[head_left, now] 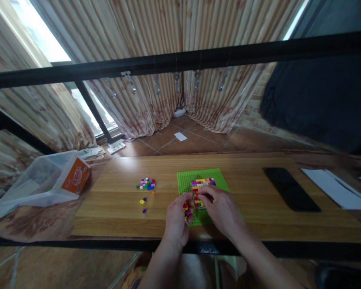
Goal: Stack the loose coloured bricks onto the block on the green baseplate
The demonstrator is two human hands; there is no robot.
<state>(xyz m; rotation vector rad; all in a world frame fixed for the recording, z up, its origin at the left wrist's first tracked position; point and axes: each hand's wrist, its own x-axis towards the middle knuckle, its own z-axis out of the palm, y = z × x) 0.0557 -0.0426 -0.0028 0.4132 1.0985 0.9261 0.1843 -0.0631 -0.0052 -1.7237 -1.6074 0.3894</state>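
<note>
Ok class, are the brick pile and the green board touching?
Apart. The head view shows a strip of tabletop between the brick pile and the green board.

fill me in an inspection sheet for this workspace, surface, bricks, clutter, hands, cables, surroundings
Surface: brown wood-grain tabletop.
Job's things: flat green studded baseplate bearing a multicoloured block of small plastic bricks; loose multicoloured plastic bricks lie to the left, a few strays nearer the person.
Clutter: flat black rectangular slab on the right; translucent plastic bin with an orange label, left of the tabletop; white paper sheets to its right.
Grippers: bare left hand holds small coloured bricks; bare right hand is at the block, any pinched brick hidden.
Cables: nothing seen.
Surroundings: striped beige curtains, black rail, brown tiled floor.
</note>
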